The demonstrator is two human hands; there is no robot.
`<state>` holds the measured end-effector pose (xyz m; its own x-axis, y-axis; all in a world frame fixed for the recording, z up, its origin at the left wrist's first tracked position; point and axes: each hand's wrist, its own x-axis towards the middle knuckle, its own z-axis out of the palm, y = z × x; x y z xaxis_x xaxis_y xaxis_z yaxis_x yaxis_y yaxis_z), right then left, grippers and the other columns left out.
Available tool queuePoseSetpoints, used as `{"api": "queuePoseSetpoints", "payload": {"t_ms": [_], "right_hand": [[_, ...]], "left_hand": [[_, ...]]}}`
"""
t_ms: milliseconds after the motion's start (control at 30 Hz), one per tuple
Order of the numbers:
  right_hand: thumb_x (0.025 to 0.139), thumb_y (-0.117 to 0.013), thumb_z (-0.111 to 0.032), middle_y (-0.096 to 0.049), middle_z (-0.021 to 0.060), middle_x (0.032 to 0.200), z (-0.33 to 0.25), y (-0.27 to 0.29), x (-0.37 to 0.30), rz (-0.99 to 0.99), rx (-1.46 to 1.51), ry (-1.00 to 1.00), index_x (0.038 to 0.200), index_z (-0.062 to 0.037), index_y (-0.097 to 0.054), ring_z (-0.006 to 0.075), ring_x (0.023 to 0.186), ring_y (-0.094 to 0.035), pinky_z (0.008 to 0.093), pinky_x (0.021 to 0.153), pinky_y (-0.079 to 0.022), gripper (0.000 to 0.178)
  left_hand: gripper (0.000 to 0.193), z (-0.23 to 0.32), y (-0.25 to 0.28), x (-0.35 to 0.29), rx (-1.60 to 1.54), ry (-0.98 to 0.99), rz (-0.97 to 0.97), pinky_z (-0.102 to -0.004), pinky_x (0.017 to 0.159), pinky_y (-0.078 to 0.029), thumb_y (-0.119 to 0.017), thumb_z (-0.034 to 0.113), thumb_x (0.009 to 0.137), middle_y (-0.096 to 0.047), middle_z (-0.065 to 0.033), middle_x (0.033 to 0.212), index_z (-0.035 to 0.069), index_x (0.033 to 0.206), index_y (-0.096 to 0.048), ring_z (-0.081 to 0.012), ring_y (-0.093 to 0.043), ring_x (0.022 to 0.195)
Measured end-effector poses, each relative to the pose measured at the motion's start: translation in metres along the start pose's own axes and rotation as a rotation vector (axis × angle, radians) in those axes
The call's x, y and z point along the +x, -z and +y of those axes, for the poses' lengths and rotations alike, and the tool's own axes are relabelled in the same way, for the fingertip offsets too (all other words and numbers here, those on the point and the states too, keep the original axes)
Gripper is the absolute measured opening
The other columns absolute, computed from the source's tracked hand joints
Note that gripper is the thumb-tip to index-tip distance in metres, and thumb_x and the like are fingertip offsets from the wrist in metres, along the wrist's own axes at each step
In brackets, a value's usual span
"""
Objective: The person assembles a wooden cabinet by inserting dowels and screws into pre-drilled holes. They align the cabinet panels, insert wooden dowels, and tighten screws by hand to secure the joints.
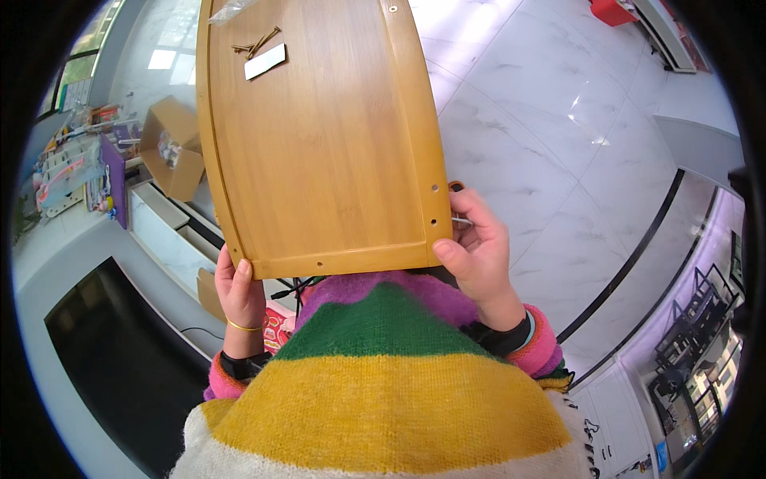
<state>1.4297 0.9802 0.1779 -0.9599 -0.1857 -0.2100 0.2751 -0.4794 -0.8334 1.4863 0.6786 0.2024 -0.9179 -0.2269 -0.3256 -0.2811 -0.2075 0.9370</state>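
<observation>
A light-brown wooden panel (319,152) with a raised frame lies in front of me. Its near left corner is in my left hand (241,299), thumb on top and fingers closed beneath. At the near right corner my right hand (485,259) is closed, its thumb against the panel's edge. A thin metal rod (461,220) shows among those fingers; its kind is unclear. Beside the index finger appears a small black-and-orange end (456,187), mostly hidden. Several brass-coloured screws (257,45) and a white rectangular piece (265,62) rest on the panel's far left.
Clear plastic wrap (230,11) lies at the panel's far edge. To the left stand an open cardboard box (170,148), a cluttered heap of goods (76,172) and a large black screen (120,359). Pale marble-look tiles (527,120) cover the floor at right.
</observation>
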Motion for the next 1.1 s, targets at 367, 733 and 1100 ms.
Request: {"api": "queuePoseSetpoints", "payload": {"t_ms": [367,733,1100], "right_hand": [[0.075,-0.069,-0.012,-0.043,0.0039,0.095,-0.001,0.004,-0.001,0.024,0.015,0.037,0.106,0.0074,-0.050,0.0111,0.088,-0.050,0.0238,0.080,-0.043,0.041],[0.075,-0.071,-0.024,-0.041,0.0021,0.093,-0.002,0.007,-0.001,0.075,-0.028,0.008,0.105,0.0079,-0.051,0.0078,0.081,-0.044,0.0207,0.070,-0.040,0.048],[0.077,-0.067,-0.025,-0.045,0.0053,0.095,0.000,0.010,-0.002,0.100,-0.141,0.115,0.103,0.0099,-0.052,0.0119,0.085,-0.047,0.0237,0.074,-0.042,0.046]], "left_hand": [[0.044,0.000,-0.002,0.000,-0.007,-0.008,-0.010,-0.0320,0.093,-0.038,-0.057,0.015,0.083,-0.054,-0.0094,0.114,-0.002,0.121,-0.044,-0.0186,-0.051,0.107],[0.047,-0.003,-0.007,0.002,-0.012,-0.014,0.010,-0.0298,0.090,-0.040,-0.062,0.021,0.081,-0.056,-0.0081,0.110,-0.003,0.119,-0.045,-0.0169,-0.053,0.103],[0.045,-0.008,-0.010,0.002,-0.014,-0.043,0.011,-0.0290,0.090,-0.039,-0.062,0.019,0.081,-0.057,-0.0076,0.110,-0.003,0.118,-0.047,-0.0155,-0.053,0.102]]}}
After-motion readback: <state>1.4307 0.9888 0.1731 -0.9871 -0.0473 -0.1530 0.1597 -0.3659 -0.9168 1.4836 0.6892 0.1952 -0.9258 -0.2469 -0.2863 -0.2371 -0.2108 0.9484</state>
